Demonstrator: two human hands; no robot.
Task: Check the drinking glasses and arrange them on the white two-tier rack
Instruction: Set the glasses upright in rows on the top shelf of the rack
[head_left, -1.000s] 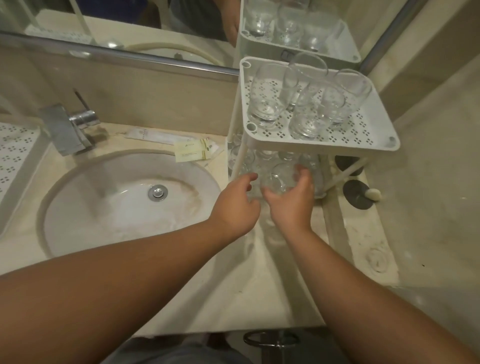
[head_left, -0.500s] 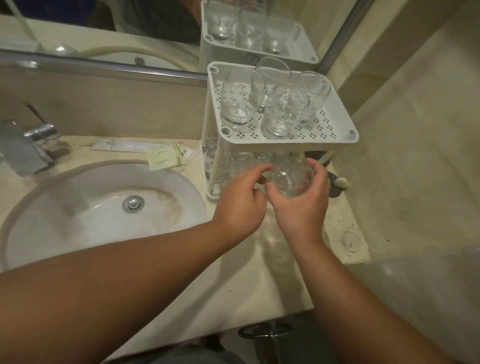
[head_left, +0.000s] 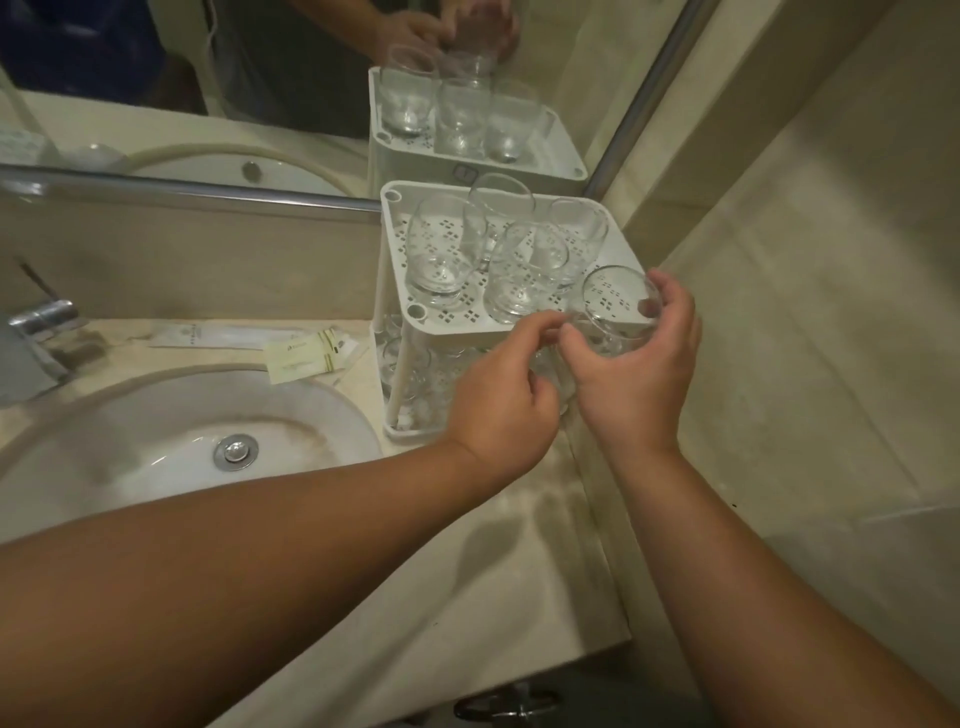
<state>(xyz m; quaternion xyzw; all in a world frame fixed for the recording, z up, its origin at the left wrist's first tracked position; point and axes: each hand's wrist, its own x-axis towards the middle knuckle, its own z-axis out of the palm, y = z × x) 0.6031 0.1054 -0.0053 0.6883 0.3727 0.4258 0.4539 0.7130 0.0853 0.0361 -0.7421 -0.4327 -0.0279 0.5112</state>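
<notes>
A white two-tier rack (head_left: 397, 249) stands on the counter against the mirror. Several clear drinking glasses (head_left: 441, 254) stand upright on its perforated top tier, and more glasses (head_left: 402, 364) show dimly on the lower tier. My right hand (head_left: 636, 379) grips one clear glass (head_left: 618, 306) by its side, held above the top tier's front right corner with its mouth tilted up toward me. My left hand (head_left: 506, 402) is right beside it, fingers curled, fingertips at the glass's lower left side.
A round white sink (head_left: 156, 441) with a metal drain lies to the left, a chrome faucet (head_left: 36, 343) behind it. Paper sachets (head_left: 306, 351) lie between sink and rack. The mirror (head_left: 208, 78) backs the counter; a tiled wall closes the right side.
Both hands lifted the glass out from the lower tier's front and raised it to the top tier's front right corner. The view shifted, bringing the rack toward the centre.
</notes>
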